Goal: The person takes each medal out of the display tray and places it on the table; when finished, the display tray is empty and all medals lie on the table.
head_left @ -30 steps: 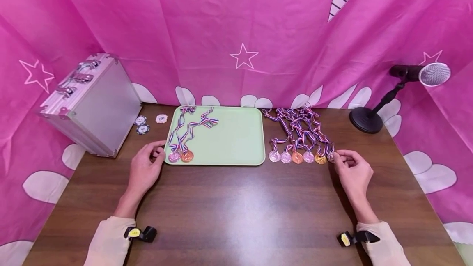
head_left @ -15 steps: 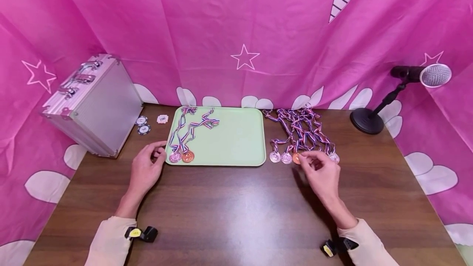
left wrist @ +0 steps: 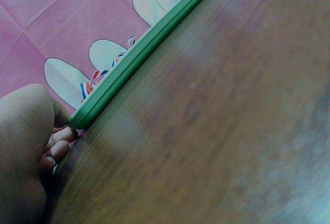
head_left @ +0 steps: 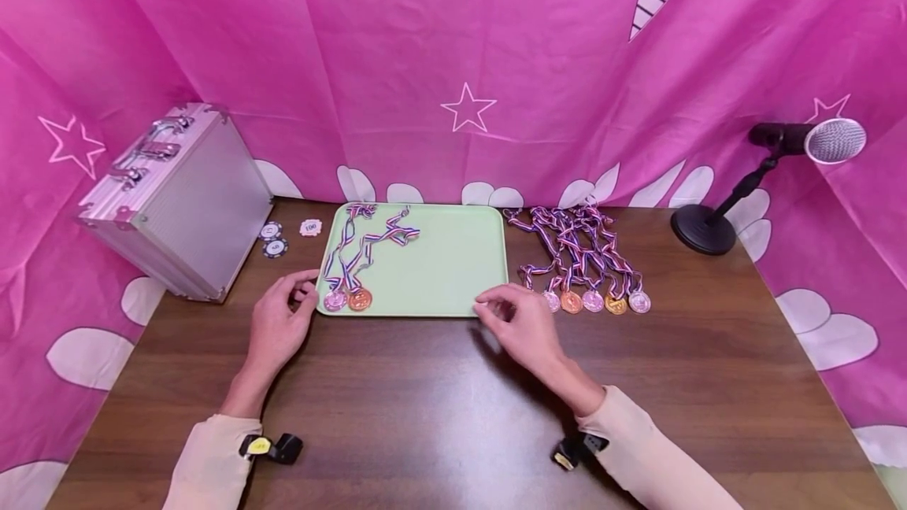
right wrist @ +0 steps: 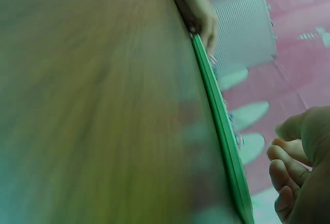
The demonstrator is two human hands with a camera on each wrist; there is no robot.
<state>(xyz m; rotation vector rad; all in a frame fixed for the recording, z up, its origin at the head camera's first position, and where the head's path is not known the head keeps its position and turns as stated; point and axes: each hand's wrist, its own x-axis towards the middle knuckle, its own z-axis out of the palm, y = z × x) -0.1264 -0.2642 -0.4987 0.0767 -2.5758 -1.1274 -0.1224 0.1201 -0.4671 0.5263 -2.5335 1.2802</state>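
My left hand [head_left: 282, 319] holds the left rim of a pale green tray [head_left: 453, 258] near its front corner. In the left wrist view, the thumb and curled fingers of the left hand [left wrist: 31, 136] meet at the tray's end. My right hand [head_left: 524, 327] hovers at the tray's front right corner, fingers loosely bent and holding nothing. On the tray's left side lie a silver-pink medal [head_left: 335, 301] and a bronze medal [head_left: 360, 300] with striped ribbons. Right of the tray, several medals form a row, among them a bronze medal [head_left: 571, 302] and a gold medal [head_left: 616, 304]; my right hand hides the leftmost one.
A silver case [head_left: 191, 203] stands at the back left, with poker chips [head_left: 274, 247] beside it. At the back right is a microphone [head_left: 832, 142] on a black stand [head_left: 703, 230]. A pink curtain [head_left: 397, 61] hangs behind the wooden table [head_left: 425, 415].
My right hand has swept left from the rightmost medal, past the row, to the tray's front right corner. The left hand, tray and medals have stayed in place.
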